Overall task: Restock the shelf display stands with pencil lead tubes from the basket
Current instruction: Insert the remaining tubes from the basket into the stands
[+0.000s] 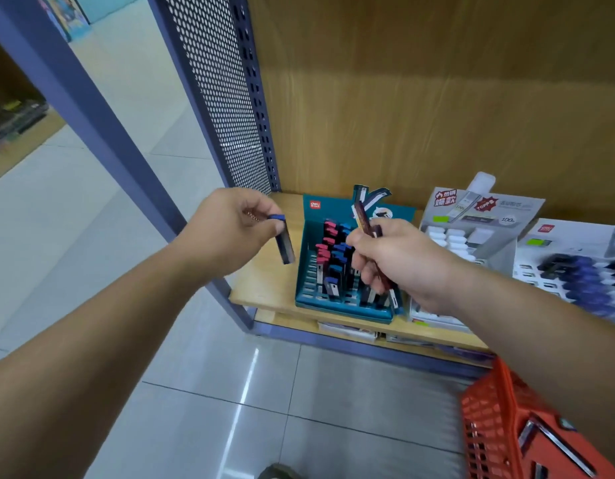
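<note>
Tube point(286, 244) hangs from left hand point(230, 224); right hand point(401, 259) grips several tubes point(365, 216).

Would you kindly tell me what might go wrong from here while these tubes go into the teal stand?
The left hand pinches the blue-capped tube by its cap end alone, left of the teal stand; a slip would likely drop it. The right hand grips a bundle of tubes over the stand; loosening for one may spill the rest onto the filled slots.
</note>
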